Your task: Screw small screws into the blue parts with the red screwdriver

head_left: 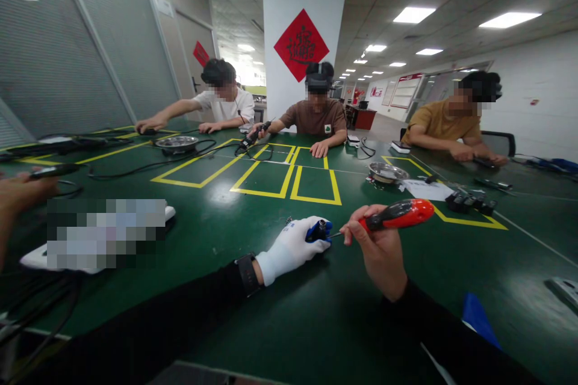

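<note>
My left hand (293, 246), in a white glove with blue fingertips, is closed around a small black cylindrical part (321, 230) just above the green table. Most of that part is hidden by the fingers, so its exact kind does not show. In my bare right hand (379, 249) is a screwdriver (401, 215) with a red and black handle, held between thumb and fingers. Its thin shaft points left, and the tip meets or nearly meets the black part; which one I cannot tell.
Yellow tape rectangles mark the green table (217, 234). Metal bowls (388, 172) and several black parts (469, 200) lie to the right. A white device (99, 240) and cables are on the left. A blue item (481, 319) lies near my right forearm. Several people sit around the table.
</note>
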Demonstrator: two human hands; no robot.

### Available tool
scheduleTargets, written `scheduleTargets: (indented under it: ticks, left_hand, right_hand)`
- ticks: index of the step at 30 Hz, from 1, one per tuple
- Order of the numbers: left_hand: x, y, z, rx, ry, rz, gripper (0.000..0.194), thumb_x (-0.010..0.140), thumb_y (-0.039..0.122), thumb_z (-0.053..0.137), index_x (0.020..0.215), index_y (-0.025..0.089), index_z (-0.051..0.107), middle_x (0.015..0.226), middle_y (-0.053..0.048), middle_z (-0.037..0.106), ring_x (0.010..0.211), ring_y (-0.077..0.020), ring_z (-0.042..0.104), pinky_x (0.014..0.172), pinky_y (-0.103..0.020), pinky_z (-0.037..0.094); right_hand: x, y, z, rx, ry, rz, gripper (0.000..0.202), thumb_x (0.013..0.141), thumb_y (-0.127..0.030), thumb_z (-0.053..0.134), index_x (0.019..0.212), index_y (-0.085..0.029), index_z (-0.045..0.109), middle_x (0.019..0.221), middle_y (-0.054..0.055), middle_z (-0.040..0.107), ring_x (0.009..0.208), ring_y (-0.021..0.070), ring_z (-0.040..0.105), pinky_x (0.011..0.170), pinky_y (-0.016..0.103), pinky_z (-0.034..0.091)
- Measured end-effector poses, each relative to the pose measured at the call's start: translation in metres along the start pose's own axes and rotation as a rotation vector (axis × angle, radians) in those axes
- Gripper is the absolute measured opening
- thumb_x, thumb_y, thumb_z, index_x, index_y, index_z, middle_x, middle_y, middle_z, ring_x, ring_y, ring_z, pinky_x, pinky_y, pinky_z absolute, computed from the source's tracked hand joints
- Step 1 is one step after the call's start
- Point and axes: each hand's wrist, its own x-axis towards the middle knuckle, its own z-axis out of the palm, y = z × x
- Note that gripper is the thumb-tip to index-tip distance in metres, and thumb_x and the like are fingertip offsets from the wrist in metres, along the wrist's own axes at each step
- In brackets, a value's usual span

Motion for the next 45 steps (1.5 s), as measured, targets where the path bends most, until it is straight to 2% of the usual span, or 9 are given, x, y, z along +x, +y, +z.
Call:
scheduleTargets:
  ticks: [4,8,12,17,23,27,34,40,45]
  left_hand:
    - [0.000,0.002,-0.001,0.016,0.004,-0.003,0.032,0.078,0.034,0.063,0.107,0.022,0.063,0.098,-0.002,0.068,0.089,-0.0200,0.062,0.084,-0.030,0.048]
    - [0.000,0.003,-0.001,0.004,0.003,-0.007,0.030,0.078,0.034,0.063,0.107,0.024,0.063,0.097,-0.001,0.068,0.087,-0.0195,0.062,0.082,-0.030,0.048]
    - [0.001,0.002,0.000,-0.003,0.012,-0.011,0.030,0.078,0.033,0.063,0.106,0.023,0.063,0.097,-0.002,0.069,0.088,-0.0197,0.063,0.082,-0.030,0.048]
    - [0.001,0.003,-0.001,0.002,0.012,-0.007,0.030,0.078,0.033,0.063,0.106,0.022,0.063,0.097,-0.002,0.069,0.087,-0.0197,0.063,0.083,-0.030,0.048]
    - [0.000,0.004,-0.002,0.000,-0.008,0.002,0.031,0.079,0.033,0.062,0.108,0.022,0.063,0.101,-0.003,0.069,0.091,-0.0203,0.063,0.085,-0.030,0.048]
    - [0.000,0.003,-0.001,-0.004,-0.009,0.002,0.031,0.078,0.032,0.062,0.108,0.023,0.062,0.099,-0.002,0.069,0.089,-0.0199,0.062,0.084,-0.030,0.048]
    - [0.000,0.002,0.000,-0.007,-0.006,-0.004,0.029,0.078,0.033,0.062,0.105,0.022,0.063,0.096,-0.002,0.069,0.087,-0.0198,0.063,0.082,-0.030,0.048]
    - [0.000,0.005,-0.003,0.000,-0.004,0.002,0.031,0.078,0.033,0.062,0.107,0.023,0.062,0.100,-0.002,0.068,0.091,-0.0204,0.063,0.084,-0.030,0.047]
    - [0.000,0.002,-0.001,-0.001,-0.008,-0.007,0.031,0.079,0.034,0.062,0.108,0.023,0.062,0.097,-0.002,0.069,0.086,-0.0197,0.063,0.081,-0.030,0.049]
  right_hand:
    - [-0.004,0.003,0.000,0.031,0.030,0.002,0.015,0.092,-0.025,0.047,0.106,-0.025,0.049,0.086,-0.001,0.057,0.071,0.0151,0.059,0.082,0.041,0.048]
    - [-0.003,-0.001,-0.002,-0.137,0.040,-0.026,0.025,0.088,-0.025,0.054,0.113,-0.024,0.049,0.096,0.003,0.063,0.088,0.0193,0.062,0.094,0.044,0.042]
    - [0.000,-0.006,-0.001,-0.107,0.010,-0.032,0.019,0.086,-0.023,0.060,0.099,-0.025,0.047,0.097,0.003,0.065,0.075,0.0170,0.063,0.084,0.042,0.047]
    - [-0.002,-0.004,0.003,-0.041,-0.015,-0.059,0.016,0.087,-0.020,0.058,0.091,-0.026,0.043,0.074,-0.005,0.056,0.056,0.0115,0.053,0.066,0.033,0.049]
    - [-0.009,0.004,0.002,-0.062,-0.063,-0.089,0.029,0.090,-0.026,0.049,0.118,-0.029,0.044,0.091,0.001,0.055,0.071,0.0163,0.058,0.073,0.040,0.049]
    - [-0.008,0.002,0.000,-0.269,-0.056,-0.135,0.018,0.087,-0.023,0.056,0.103,-0.027,0.052,0.088,0.003,0.060,0.096,0.0242,0.059,0.088,0.046,0.045]
    - [-0.003,0.005,0.001,0.013,-0.017,-0.037,0.015,0.088,-0.023,0.056,0.097,-0.027,0.044,0.076,-0.005,0.054,0.055,0.0113,0.053,0.066,0.034,0.050]
    - [-0.002,0.008,-0.002,-0.033,-0.005,-0.017,0.039,0.089,-0.027,0.051,0.126,-0.028,0.040,0.106,0.003,0.058,0.075,0.0161,0.061,0.084,0.042,0.047]
    - [-0.001,0.003,-0.005,-0.174,-0.047,-0.063,0.021,0.088,-0.023,0.055,0.108,-0.026,0.050,0.109,0.005,0.061,0.080,0.0176,0.062,0.084,0.042,0.047]
